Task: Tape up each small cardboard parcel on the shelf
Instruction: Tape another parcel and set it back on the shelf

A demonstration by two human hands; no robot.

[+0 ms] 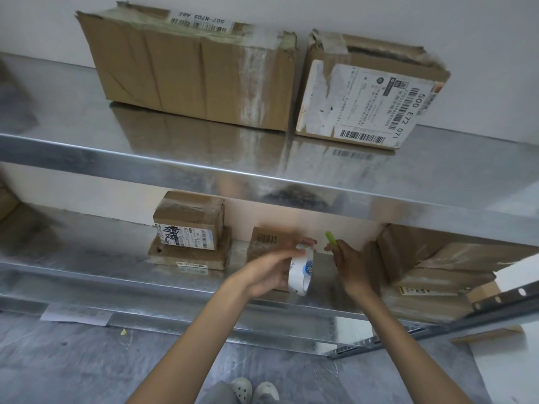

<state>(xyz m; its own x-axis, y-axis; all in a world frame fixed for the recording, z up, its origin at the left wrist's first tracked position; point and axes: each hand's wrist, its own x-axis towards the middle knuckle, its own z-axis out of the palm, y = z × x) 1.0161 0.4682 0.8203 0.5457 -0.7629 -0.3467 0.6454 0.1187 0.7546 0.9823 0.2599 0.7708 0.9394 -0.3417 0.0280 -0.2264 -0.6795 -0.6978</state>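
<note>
Where the head camera looks down at a metal rack, the left hand (269,271) grips a white roll of tape (302,272), fingers curled round its rim, holding it on edge above the front edge of the lower shelf (116,282). Just to the right, apart from the roll, the right hand (350,265) is clenched round a slim green tool (330,238) whose tip sticks up; what kind of tool it is cannot be told. Behind both hands, near the shelf's back edge, sits a small barcoded parcel (267,239), partly hidden by the left hand. Further left, a labelled parcel (189,221) lies on a flatter parcel (186,256). Blurred cardboard boxes (423,258) crowd the right end. On the upper shelf (145,157) a long worn carton (189,71) and a labelled carton (370,94) stand side by side against the wall.
</note>
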